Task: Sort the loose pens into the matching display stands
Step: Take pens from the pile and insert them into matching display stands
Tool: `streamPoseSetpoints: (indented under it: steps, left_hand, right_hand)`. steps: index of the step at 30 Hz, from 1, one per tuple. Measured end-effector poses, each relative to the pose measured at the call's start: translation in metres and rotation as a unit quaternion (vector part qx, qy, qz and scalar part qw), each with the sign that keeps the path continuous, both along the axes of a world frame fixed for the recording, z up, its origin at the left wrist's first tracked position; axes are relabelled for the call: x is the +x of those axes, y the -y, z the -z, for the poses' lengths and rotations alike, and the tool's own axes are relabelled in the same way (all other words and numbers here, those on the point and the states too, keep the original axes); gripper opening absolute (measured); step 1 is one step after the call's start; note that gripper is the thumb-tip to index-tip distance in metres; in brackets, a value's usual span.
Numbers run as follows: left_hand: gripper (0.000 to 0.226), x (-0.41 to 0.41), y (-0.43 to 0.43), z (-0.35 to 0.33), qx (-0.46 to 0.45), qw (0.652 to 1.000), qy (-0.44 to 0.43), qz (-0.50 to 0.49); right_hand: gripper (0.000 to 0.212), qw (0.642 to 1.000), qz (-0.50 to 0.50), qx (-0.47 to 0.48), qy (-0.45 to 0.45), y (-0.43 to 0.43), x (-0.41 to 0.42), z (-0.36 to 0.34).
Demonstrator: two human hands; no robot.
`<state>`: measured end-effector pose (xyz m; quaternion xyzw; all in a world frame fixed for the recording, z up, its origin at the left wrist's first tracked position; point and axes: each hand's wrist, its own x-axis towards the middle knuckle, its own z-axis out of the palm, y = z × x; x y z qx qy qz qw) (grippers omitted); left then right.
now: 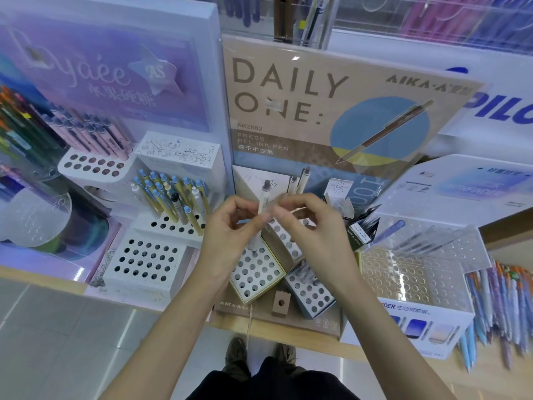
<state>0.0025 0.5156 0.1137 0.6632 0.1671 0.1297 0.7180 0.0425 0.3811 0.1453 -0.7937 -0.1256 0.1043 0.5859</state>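
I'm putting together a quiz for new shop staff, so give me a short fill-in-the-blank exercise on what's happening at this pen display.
1. The left hand and the right hand pinch one cream pen with a ____ top.
2. The beige sign behind the hands reads DAILY ____.
3. The blue-topped pens stand in their rack to the ____ of the hands.

Missing words: grey; ONE; left.
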Motion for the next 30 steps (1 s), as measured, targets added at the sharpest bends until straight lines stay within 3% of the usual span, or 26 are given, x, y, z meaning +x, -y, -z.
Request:
streamPoseSetpoints:
  steps: [2, 7, 11, 14, 18, 25, 30]
  left_hand:
    - [0.015, 0.001, 0.002, 0.0, 0.006, 1.0, 0.001, 0.006]
    - [0.021, 0.002, 0.003, 0.001, 0.058, 0.996, 0.007, 0.065]
    - [0.031, -0.004, -0.003, 0.021, 0.17, 0.984, -0.016, 0.059]
    - [0.064, -0.01, -0.003, 0.035, 0.204, 0.976, -0.06, 0.038]
    - [0.094, -0.005, 0.003, 0.039, 0.202, 0.975, -0.075, 0.059]
    - [0.109, 0.011, 0.008, 0.057, 0.184, 0.974, -0.115, 0.07]
    - [0.103, 0.014, 0.005, 0.068, 0.116, 0.982, -0.114, 0.095]
  right_hand:
    - [0.012, 1.0, -0.017, 0.002, -0.004, -0.005, -0.003, 0.0]
    - [0.009, 0.998, 0.047, -0.016, 0.038, -0.004, 0.002, -0.001]
    - [0.003, 0.989, 0.116, -0.015, 0.095, 0.01, 0.011, -0.005]
    - [0.005, 0.982, 0.148, 0.002, 0.117, 0.012, 0.014, -0.002]
    - [0.011, 0.973, 0.147, -0.035, 0.174, 0.005, 0.018, 0.014]
    - [0.015, 0.964, 0.13, -0.065, 0.223, 0.001, 0.025, 0.027]
    - [0.012, 0.962, 0.099, -0.096, 0.234, -0.002, 0.025, 0.034]
